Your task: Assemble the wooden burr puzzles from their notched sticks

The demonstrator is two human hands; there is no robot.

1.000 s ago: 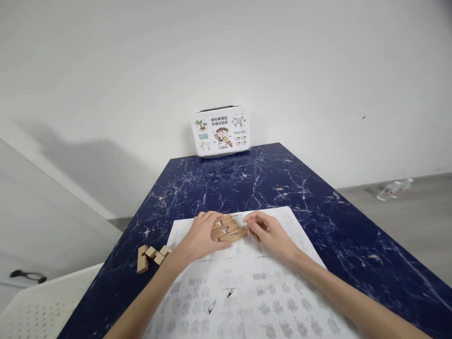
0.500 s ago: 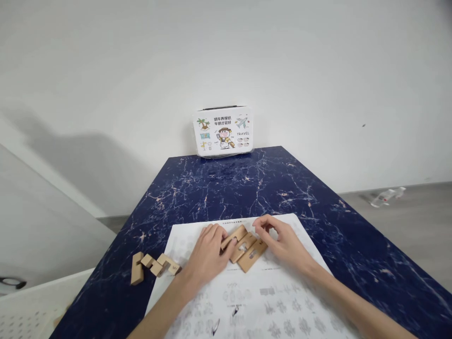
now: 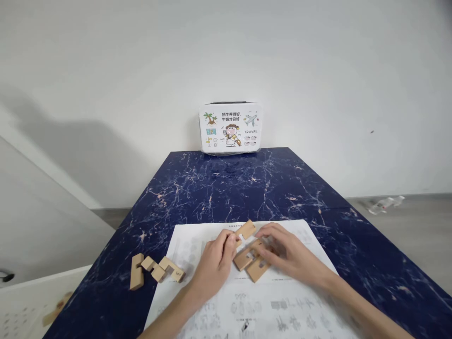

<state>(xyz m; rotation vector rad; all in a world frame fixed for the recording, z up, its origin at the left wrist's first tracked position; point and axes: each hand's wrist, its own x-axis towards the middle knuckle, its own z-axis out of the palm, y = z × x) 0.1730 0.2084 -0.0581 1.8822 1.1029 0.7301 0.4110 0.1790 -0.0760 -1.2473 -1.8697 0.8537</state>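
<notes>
A notched wooden puzzle piece (image 3: 246,229) is pinched between the thumb and fingers of my left hand (image 3: 216,254), lifted at a slant over the printed sheet (image 3: 226,287). Two more notched pieces lie side by side on the paper: a middle piece (image 3: 243,258) and a right-hand piece (image 3: 256,272). My right hand (image 3: 287,249) reaches over their far right ends, thumb and index finger apart, with the thumb seeming to touch the wood. Part of these pieces is hidden under its fingers.
Left of the sheet sit a wooden block (image 3: 137,272), a stepped piece (image 3: 153,268) and a numbered notched piece (image 3: 172,269). A white cartoon case (image 3: 231,129) stands at the back of the blue marbled table (image 3: 226,188). A white perforated basket (image 3: 31,301) is lower left; a plastic bottle (image 3: 384,205) lies on the floor.
My left hand has picked up the leftmost of the three notched pieces and tilted it. My right hand's fingers have come down over the other two. The view has shifted slightly.
</notes>
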